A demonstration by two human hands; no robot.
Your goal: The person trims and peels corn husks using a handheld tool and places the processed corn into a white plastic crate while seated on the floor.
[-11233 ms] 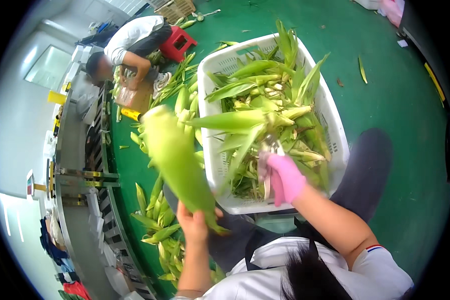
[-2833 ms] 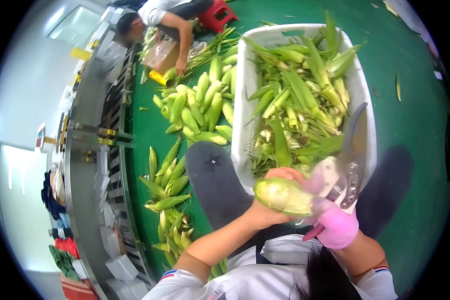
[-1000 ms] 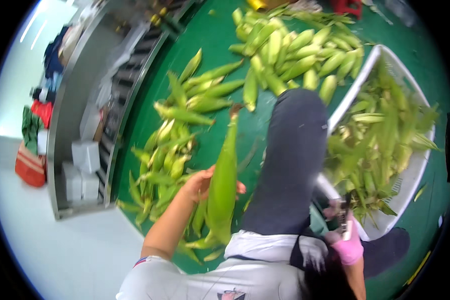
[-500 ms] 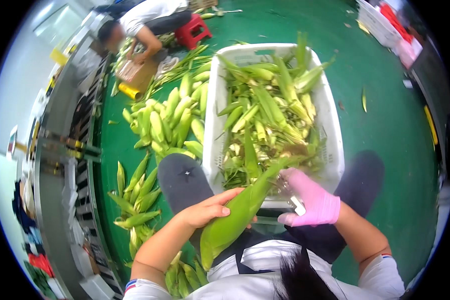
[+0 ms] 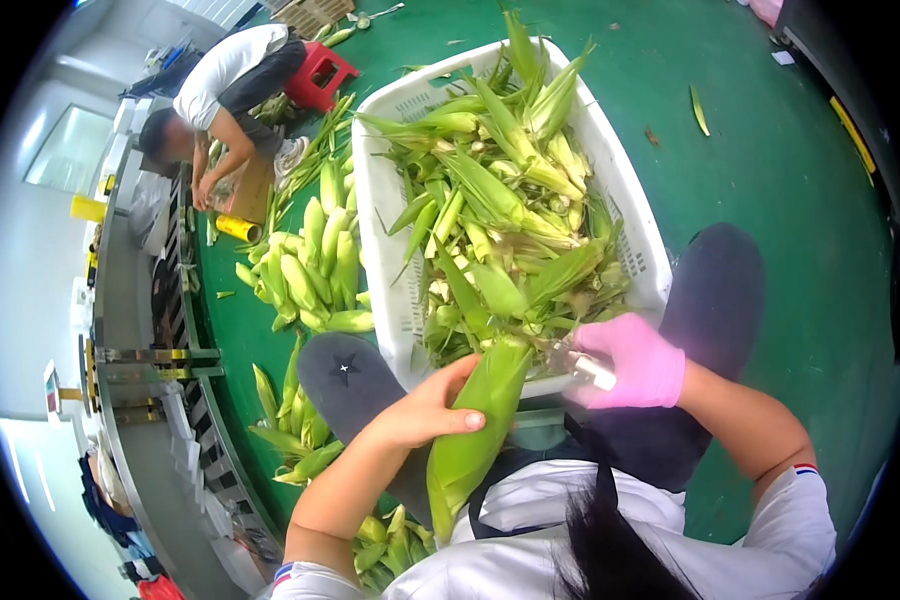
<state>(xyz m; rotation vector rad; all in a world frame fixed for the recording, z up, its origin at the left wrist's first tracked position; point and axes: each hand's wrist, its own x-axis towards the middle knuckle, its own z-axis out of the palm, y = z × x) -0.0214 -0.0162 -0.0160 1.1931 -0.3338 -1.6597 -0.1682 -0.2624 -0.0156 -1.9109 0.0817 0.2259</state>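
My left hand (image 5: 432, 408) is wrapped round a green ear of corn in its husk (image 5: 482, 420), thumb on top, held slanting over my lap. Its upper end is cut off blunt and pale, close to the near rim of a white plastic crate (image 5: 382, 290). Just right of that end, my right hand (image 5: 638, 360), in a pink glove, is closed on a white-handled metal tool (image 5: 595, 373). The tool's working end is small and blurred, so its exact kind is unclear. Cut husk leaves and stalk ends (image 5: 490, 200) heap the crate.
Husked-looking pale green corn ears (image 5: 315, 260) lie piled left of the crate. More leafy ears (image 5: 295, 425) are by my left knee. A person (image 5: 235, 90) bends over a cardboard box (image 5: 253, 190) near a red stool (image 5: 320, 78). Metal racks (image 5: 160, 400) line the left.
The corn's long leafy end has come off, leaving a blunt end; a leafy piece now lies in the crate's near part. The ear stands steeper, and the whole view has shifted.
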